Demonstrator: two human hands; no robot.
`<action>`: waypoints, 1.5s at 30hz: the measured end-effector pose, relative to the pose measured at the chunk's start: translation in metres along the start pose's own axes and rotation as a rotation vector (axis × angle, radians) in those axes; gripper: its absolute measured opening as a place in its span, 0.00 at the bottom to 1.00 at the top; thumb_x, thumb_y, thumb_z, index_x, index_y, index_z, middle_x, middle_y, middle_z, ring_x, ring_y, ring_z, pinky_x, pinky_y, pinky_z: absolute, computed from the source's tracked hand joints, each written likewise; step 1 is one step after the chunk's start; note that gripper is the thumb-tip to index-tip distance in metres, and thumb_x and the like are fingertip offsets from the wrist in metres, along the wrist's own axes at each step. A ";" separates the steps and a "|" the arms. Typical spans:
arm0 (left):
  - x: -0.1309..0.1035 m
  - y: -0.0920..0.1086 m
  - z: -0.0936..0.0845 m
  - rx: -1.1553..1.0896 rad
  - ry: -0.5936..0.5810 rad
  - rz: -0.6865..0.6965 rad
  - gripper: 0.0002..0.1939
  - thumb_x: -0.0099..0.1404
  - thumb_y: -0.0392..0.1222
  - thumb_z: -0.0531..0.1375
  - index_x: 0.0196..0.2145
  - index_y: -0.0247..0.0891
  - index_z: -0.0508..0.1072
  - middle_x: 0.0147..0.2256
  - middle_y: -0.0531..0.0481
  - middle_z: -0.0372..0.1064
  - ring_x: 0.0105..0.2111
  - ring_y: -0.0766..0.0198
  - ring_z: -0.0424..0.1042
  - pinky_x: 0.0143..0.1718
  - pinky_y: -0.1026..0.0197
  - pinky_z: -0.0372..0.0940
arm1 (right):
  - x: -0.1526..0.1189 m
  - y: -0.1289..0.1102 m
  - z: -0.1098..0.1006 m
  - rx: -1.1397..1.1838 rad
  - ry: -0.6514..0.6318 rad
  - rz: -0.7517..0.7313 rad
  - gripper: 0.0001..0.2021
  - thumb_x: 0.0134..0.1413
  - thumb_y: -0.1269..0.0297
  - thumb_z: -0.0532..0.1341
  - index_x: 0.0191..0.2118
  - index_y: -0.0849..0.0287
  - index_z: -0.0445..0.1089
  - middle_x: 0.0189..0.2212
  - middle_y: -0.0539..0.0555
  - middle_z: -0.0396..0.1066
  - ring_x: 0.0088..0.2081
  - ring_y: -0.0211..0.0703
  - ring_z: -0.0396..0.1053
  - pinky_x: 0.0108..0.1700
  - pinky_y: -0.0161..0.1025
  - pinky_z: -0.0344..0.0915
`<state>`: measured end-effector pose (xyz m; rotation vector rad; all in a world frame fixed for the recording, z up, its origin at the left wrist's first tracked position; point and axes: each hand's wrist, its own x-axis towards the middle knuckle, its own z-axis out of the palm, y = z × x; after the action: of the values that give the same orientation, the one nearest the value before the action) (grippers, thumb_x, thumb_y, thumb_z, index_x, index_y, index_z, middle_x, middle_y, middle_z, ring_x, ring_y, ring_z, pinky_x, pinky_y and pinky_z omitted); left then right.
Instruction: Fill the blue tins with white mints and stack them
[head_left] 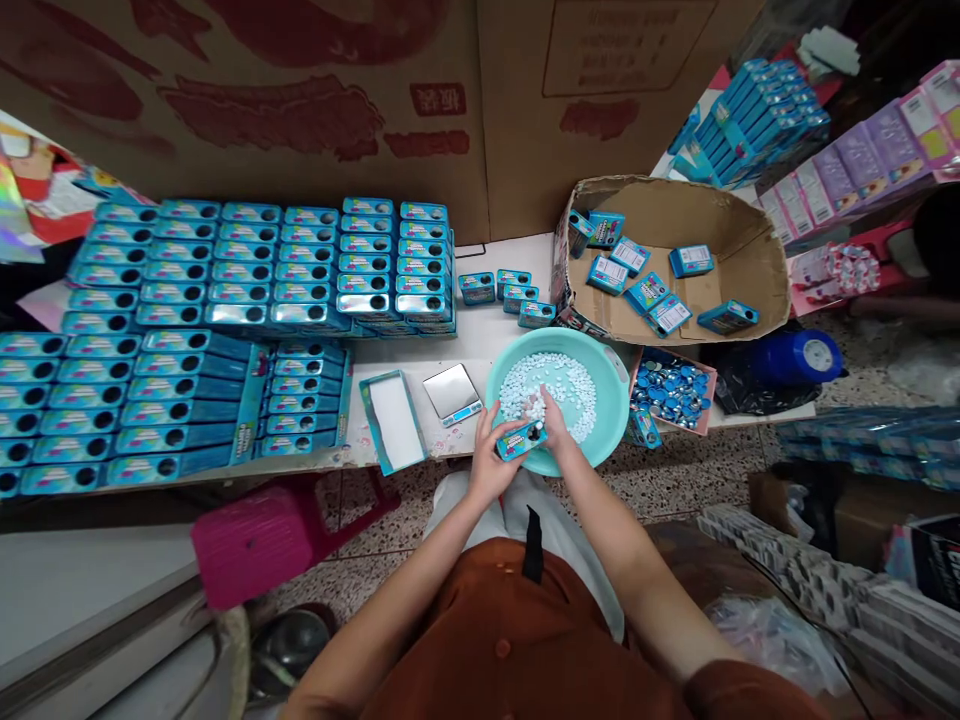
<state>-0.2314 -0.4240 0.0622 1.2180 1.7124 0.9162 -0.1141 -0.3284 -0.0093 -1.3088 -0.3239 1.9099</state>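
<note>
My left hand (491,455) is closed around a small blue tin (517,443) with a dark round opening, held tilted over the near rim of a mint-green basin (615,425). Close by the tin's opening, my right hand (553,420) is cupped around several white pellets (535,408). More loose white pellets (577,375) are spread over the basin's floor. To the right of the basin, a small box (709,405) holds many round silver and blue lids (671,385). One blue tin (644,428) stands against that box.
Stacked blue tins (247,265) fill the table's left. A digital scale (452,393) and an open blue-edged tray (394,420) lie left of the basin. Behind it is a cut-down cardboard box (720,225) with scattered tins. A pink stool (259,540) stands at lower left.
</note>
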 end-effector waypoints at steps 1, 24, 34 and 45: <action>0.001 0.000 -0.001 -0.027 -0.021 0.009 0.19 0.53 0.35 0.65 0.45 0.45 0.74 0.61 0.47 0.57 0.65 0.51 0.49 0.64 0.44 0.49 | -0.003 -0.009 0.000 0.049 -0.004 0.040 0.20 0.48 0.45 0.63 0.22 0.54 0.60 0.14 0.45 0.61 0.15 0.36 0.55 0.19 0.36 0.59; 0.030 0.039 0.017 -0.042 -0.062 0.033 0.24 0.44 0.26 0.59 0.39 0.43 0.76 0.40 0.53 0.74 0.44 0.56 0.70 0.49 0.55 0.63 | -0.088 -0.076 0.038 0.162 0.129 -0.388 0.18 0.52 0.46 0.60 0.26 0.55 0.60 0.22 0.46 0.61 0.22 0.33 0.60 0.26 0.34 0.61; 0.032 0.035 0.025 -0.190 -0.038 0.081 0.24 0.43 0.24 0.58 0.38 0.42 0.76 0.38 0.52 0.73 0.42 0.57 0.71 0.47 0.56 0.64 | -0.094 -0.080 0.041 0.110 0.143 -0.453 0.21 0.55 0.45 0.56 0.22 0.56 0.59 0.19 0.45 0.57 0.22 0.34 0.60 0.28 0.35 0.60; 0.029 0.047 0.027 -0.169 -0.010 0.203 0.26 0.44 0.23 0.57 0.39 0.44 0.76 0.41 0.52 0.74 0.46 0.57 0.69 0.53 0.52 0.59 | -0.101 -0.087 0.042 0.045 0.110 -0.622 0.21 0.59 0.48 0.53 0.21 0.57 0.62 0.19 0.47 0.59 0.23 0.35 0.61 0.30 0.36 0.60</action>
<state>-0.1956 -0.3811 0.0880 1.2958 1.4891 1.1487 -0.0948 -0.3345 0.1289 -1.1102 -0.5541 1.3107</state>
